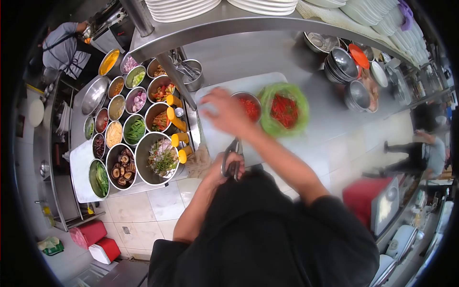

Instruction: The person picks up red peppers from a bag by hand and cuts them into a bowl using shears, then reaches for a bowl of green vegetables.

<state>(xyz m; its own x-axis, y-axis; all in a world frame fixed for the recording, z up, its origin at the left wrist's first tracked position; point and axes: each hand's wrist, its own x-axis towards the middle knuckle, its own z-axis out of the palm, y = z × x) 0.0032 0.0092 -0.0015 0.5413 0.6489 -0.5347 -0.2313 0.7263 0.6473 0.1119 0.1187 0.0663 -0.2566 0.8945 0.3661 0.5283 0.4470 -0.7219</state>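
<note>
My left hand (234,162) grips a pair of scissors (233,146) close to my body, its blades pointing away from me. My right hand (222,112) reaches across above the left part of a white cutting board (272,79). Motion blurs it, but its fingers look apart and I see nothing in them. Just right of that hand stands a small steel bowl with cut red chillies (249,108). Beside the bowl is an open green plastic bag (302,107) with long red chillies (284,111) inside.
On the left, several steel containers hold mushrooms (123,170), leafy greens (99,179) and cut vegetables. Yellow-capped bottles (178,119) line their right edge. A shelf of white plates (181,9) overhangs the counter. Steel bowls (342,64) stack at right. Other people are in the background.
</note>
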